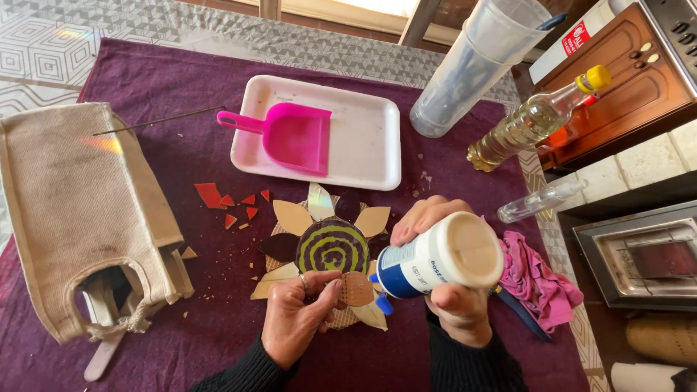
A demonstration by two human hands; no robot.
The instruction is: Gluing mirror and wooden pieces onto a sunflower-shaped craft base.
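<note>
My right hand (454,297) grips a white and blue glue bottle (435,258), tipped on its side with its blue nozzle pointing left at a small brown petal piece (357,289). My left hand (298,319) pinches that petal at the lower edge of a paper flower (332,247). The flower has a dark centre with a green spiral and tan and dark petals around it, and it lies flat on the purple cloth (181,145).
A white tray (363,145) holding a pink dustpan (294,134) lies behind the flower. Red paper scraps (218,197) sit to its left, a beige woven bag (80,210) further left. A tall plastic jug (479,65), an oil bottle (534,120), a clear bottle (541,201) and a pink rag (537,279) are on the right.
</note>
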